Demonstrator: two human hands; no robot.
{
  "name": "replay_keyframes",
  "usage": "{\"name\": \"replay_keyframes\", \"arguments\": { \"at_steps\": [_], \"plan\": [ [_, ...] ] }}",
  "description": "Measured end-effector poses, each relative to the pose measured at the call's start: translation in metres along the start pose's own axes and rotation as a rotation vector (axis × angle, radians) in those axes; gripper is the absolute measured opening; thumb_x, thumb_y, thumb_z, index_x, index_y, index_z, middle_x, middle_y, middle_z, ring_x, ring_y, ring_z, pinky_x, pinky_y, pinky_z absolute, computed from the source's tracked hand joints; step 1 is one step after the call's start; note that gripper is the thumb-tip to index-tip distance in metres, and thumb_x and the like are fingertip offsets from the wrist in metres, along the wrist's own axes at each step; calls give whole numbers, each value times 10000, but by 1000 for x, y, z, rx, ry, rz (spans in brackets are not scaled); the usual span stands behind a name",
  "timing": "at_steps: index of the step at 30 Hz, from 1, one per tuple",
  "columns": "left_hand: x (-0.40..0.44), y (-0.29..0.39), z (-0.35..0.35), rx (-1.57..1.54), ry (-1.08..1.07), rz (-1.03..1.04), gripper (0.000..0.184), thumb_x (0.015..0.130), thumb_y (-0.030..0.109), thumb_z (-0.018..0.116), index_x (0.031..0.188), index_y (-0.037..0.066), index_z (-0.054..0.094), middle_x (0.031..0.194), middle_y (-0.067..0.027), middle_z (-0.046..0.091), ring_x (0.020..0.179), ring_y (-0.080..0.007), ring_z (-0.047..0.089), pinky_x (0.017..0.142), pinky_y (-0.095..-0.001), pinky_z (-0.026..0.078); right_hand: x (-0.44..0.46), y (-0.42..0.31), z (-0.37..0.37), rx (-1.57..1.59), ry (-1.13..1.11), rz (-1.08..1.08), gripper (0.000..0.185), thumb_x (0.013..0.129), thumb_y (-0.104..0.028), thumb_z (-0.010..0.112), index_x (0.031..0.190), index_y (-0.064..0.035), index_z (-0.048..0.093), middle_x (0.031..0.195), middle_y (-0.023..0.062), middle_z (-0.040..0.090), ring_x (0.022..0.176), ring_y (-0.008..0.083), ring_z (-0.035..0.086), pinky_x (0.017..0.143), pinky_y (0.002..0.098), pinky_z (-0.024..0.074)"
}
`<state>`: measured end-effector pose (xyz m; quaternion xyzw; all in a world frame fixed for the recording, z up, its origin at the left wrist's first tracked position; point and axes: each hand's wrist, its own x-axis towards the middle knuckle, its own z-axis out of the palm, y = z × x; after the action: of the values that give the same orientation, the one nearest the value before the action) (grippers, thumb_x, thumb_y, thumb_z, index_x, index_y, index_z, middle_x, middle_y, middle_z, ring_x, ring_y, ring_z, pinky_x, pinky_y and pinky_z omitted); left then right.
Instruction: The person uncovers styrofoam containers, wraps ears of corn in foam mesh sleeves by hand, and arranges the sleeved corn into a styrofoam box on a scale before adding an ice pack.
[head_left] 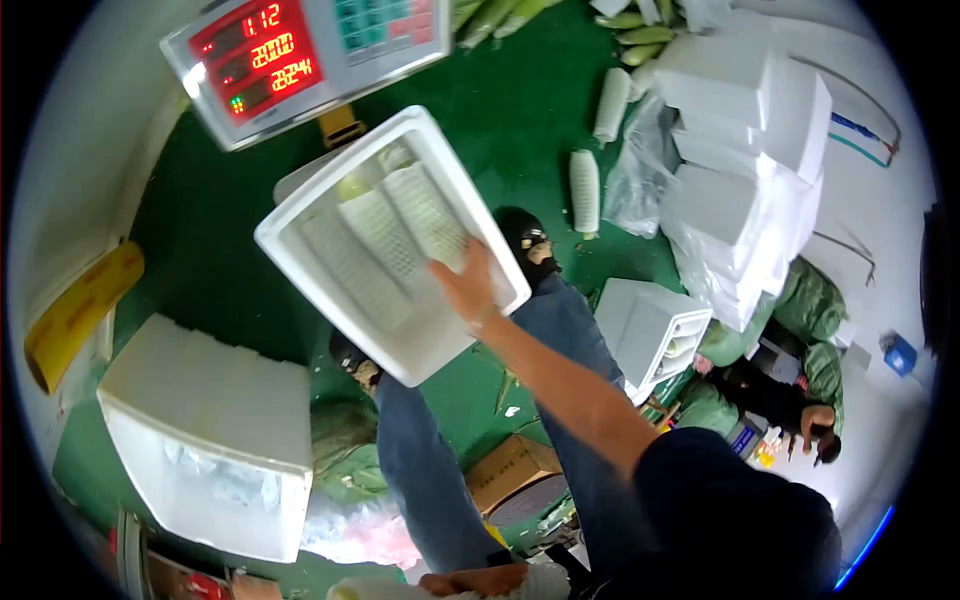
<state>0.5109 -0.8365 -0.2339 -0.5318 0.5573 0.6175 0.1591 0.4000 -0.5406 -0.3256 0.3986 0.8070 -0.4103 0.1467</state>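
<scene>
A white foam box [393, 345] rests on the scale in front of me, tilted in view. Inside lie several long pale green vegetables in white foam net sleeves [385, 225]. My right hand [468, 285] reaches into the box, its thumb and fingers around the lower end of the rightmost netted vegetable [428, 210]. At the bottom edge of the view my left hand [475, 581] is closed on another foam-netted vegetable [365, 590]. Part of that hand is cut off by the frame.
A scale display [265, 60] shows red digits above the box. Two netted vegetables [585, 190] lie on the green floor. Stacked foam boxes [730, 180] stand right, an open foam box [210, 400] left. Loose vegetables [495, 18] lie at top. Another person [775, 395] is far right.
</scene>
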Motion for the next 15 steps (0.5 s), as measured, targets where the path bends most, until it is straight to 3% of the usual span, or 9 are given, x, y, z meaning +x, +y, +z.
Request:
{"name": "replay_keyframes", "arguments": {
  "at_steps": [3, 5, 9, 12, 15],
  "plan": [
    [-11, 2, 9, 75, 34, -2, 765, 746, 367, 628, 1370, 44, 325, 1339, -136, 435, 1222, -313, 427, 1050, -450, 340, 16, -13, 27, 182, 183, 149, 887, 633, -417, 737, 1311, -3, 341, 1334, 233, 364, 1259, 388, 319, 1036, 492, 262],
    [-20, 2, 20, 125, 30, 5, 764, 748, 369, 627, 1370, 44, 325, 1339, -136, 435, 1222, -312, 428, 1050, -449, 340, 15, -28, 19, -177, 42, 281, 926, 562, -444, 751, 1288, -17, 368, 1312, 227, 394, 1243, 390, 340, 1032, 499, 261],
    [-44, -1, 58, 188, -7, -6, 761, 753, 373, 625, 1370, 45, 324, 1340, -136, 434, 1223, -311, 428, 1049, -447, 341, 34, -19, 18, -260, -142, 311, 975, 531, -442, 739, 1315, -19, 343, 1311, 236, 425, 1241, 409, 362, 1049, 483, 254],
    [-64, -4, 93, 238, -57, -20, 759, 756, 376, 623, 1370, 46, 324, 1341, -136, 433, 1223, -309, 429, 1049, -446, 342, 22, -19, 14, 40, -25, 140, 840, 566, -398, 732, 1200, 44, 404, 1147, 251, 527, 1081, 395, 502, 918, 407, 417],
    [-88, -9, 132, 278, -100, -47, 757, 760, 380, 622, 1371, 46, 324, 1342, -136, 433, 1223, -308, 429, 1048, -445, 343, -9, -71, -71, 17, -408, 250, 739, 629, -370, 728, 1184, 0, 411, 1007, 231, 597, 938, 364, 593, 800, 395, 487]
  ]
}}
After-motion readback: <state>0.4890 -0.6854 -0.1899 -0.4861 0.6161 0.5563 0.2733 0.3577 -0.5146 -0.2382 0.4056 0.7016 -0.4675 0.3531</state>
